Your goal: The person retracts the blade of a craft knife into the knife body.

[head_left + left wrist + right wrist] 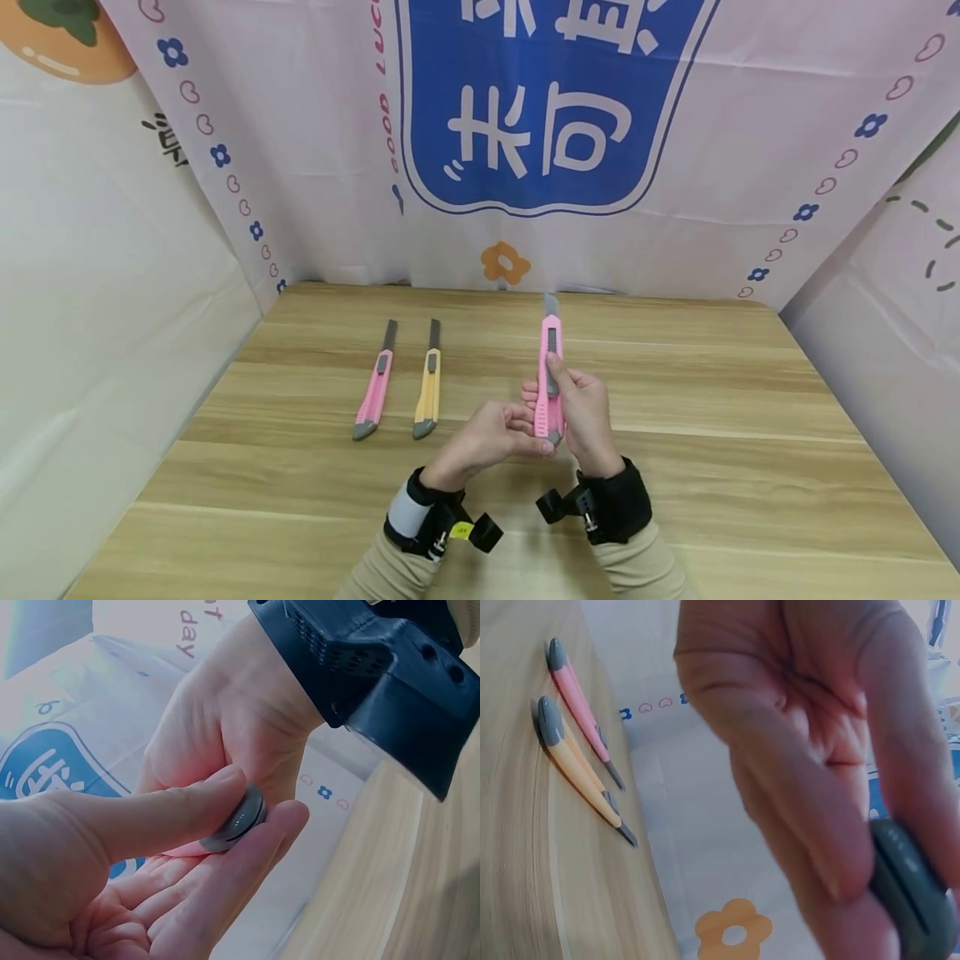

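Observation:
Both hands hold a pink utility knife (544, 371) upright above the table, its grey blade (551, 306) extended from the top. My right hand (590, 412) grips the body, with the thumb on the dark slider. Lower down, my left hand (487, 433) pinches the grey end cap (238, 823) between thumb and fingers. To the left, a second pink utility knife (374, 390) and a yellow utility knife (427, 387) lie side by side on the table, blades out and pointing to the back.
The wooden table (262, 475) ends at a printed white cloth (330, 167) hanging behind it. More cloth hangs on both sides. Each wrist wears a black strap (626, 504) with a small camera.

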Tool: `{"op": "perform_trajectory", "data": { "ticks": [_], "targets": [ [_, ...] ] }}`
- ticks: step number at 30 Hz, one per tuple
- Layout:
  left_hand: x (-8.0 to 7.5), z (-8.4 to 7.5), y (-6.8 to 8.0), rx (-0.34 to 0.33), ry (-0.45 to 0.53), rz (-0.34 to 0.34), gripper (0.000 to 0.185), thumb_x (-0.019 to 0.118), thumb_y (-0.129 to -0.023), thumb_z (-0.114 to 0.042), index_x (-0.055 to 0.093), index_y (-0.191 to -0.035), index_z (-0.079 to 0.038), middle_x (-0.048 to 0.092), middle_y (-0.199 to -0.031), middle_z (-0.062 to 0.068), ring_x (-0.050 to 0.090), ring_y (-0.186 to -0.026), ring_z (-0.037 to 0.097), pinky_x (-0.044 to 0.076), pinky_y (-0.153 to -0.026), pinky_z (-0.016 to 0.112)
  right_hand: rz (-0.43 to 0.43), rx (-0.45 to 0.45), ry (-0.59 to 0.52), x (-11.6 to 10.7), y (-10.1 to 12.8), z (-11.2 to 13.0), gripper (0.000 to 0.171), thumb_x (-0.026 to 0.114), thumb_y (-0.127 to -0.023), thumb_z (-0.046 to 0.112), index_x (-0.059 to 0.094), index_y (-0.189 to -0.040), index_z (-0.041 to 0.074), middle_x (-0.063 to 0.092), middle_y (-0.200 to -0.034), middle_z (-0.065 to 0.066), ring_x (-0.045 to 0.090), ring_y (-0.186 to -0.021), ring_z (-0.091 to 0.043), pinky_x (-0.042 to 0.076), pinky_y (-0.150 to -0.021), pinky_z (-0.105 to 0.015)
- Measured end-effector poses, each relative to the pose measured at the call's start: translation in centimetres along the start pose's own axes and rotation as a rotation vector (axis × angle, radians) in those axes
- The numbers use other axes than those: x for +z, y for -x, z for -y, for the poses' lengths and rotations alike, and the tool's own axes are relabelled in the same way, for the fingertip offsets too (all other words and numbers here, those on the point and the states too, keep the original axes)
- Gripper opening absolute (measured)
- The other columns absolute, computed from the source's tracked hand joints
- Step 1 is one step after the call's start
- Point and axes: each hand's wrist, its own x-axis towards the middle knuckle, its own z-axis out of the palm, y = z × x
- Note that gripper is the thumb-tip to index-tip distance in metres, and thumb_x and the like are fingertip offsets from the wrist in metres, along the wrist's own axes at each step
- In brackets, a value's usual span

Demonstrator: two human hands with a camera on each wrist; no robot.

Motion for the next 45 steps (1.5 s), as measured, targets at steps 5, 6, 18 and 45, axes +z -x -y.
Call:
{"op": "perform_trajectory", "data": {
  "ticks": [5, 6, 18, 45],
  "targets": [
    [0.19, -0.02, -0.06, 0.029, -0.020, 0.005, 0.027, 0.074, -0.082, -0.008, 0.068, -0.106, 0.002, 0.073, -0.100, 0.020, 0.068, -0.078, 0.008, 0.057, -0.074, 0.022, -0.011, -0.041, -0.009, -0.11, -0.03, -0.16, 0.043, 0.058, -0.097, 0.025, 0.060, -0.108, -0.016, 0.072, -0.060, 0.004, 0.072, -0.060, -0.011, 0.062, -0.062, -0.028],
    [0.24, -0.02, -0.06, 0.038, -0.021, 0.005, 0.027, 0.074, -0.082, -0.007, 0.068, -0.106, 0.004, 0.073, -0.100, 0.021, 0.068, -0.077, 0.008, 0.057, -0.074, 0.022, -0.011, -0.049, -0.010, -0.14, -0.05, -0.18, 0.042, 0.058, -0.097, 0.023, 0.060, -0.107, -0.017, 0.072, -0.060, 0.003, 0.072, -0.059, -0.011, 0.062, -0.062, -0.029],
    [0.35, -0.33, 0.15, 0.047, -0.003, -0.001, 0.027, 0.074, -0.082, -0.006, 0.067, -0.106, 0.005, 0.073, -0.098, 0.022, 0.066, -0.073, 0.006, 0.057, -0.071, 0.021, 0.018, -0.060, 0.012, -0.29, -0.10, 0.00, 0.036, 0.058, -0.097, 0.018, 0.060, -0.110, -0.016, 0.073, -0.065, 0.003, 0.073, -0.063, -0.012, 0.062, -0.065, -0.029],
    [0.01, -0.38, 0.28, 0.000, 0.034, -0.011, 0.030, 0.075, -0.082, -0.011, 0.068, -0.108, -0.001, 0.074, -0.101, 0.016, 0.070, -0.083, 0.011, 0.056, -0.081, 0.024, 0.055, -0.056, 0.006, -0.40, -0.13, 0.07, 0.034, 0.056, -0.097, 0.013, 0.058, -0.116, -0.016, 0.073, -0.064, 0.006, 0.073, -0.065, -0.011, 0.062, -0.066, -0.027]
  ]
}}
